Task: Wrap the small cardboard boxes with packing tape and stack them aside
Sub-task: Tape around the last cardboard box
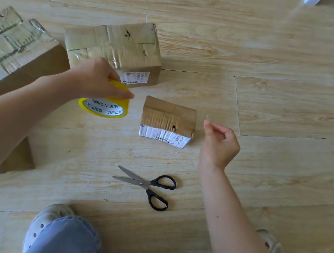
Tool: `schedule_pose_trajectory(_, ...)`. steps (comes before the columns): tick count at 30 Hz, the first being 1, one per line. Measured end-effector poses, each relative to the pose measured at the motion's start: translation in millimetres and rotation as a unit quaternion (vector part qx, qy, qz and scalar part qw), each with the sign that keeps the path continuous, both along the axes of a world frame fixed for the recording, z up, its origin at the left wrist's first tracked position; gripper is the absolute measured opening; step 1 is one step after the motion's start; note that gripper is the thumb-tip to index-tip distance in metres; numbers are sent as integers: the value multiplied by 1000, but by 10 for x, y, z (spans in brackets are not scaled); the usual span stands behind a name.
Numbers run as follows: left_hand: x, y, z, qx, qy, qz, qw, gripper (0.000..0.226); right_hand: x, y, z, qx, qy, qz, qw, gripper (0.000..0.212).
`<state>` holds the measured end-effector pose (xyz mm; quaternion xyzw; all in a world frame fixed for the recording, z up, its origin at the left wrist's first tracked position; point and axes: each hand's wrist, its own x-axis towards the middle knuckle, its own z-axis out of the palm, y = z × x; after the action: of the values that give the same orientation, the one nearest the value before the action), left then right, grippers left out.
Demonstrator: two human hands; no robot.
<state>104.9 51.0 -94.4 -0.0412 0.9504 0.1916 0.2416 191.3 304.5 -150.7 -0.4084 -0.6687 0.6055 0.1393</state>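
Tape-drawing: left hand (97, 77) gripping the yellow packing-tape roll (104, 109), right hand (220, 144) pinching the seeming tape end (207, 116), I must next cover the small brown cardboard box (169, 116).

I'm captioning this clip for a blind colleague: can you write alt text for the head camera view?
A person's left hand grips a yellow tape roll above a wooden floor, while the right hand pinches what looks like the tape end beside a small cardboard box. Open scissors lie nearer the person; a larger taped box sits behind the roll.
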Motion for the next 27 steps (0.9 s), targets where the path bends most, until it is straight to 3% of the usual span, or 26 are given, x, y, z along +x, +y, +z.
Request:
schedule_pose_trajectory(14,118,-35,-80,20,-9,14,1000,26,164,-56,-106,22,10,14,1000,22)
schedule_pose_trajectory(27,212,-89,-428,8,44,6,999,33,201,-104,-187,17,2,18,1000,23)
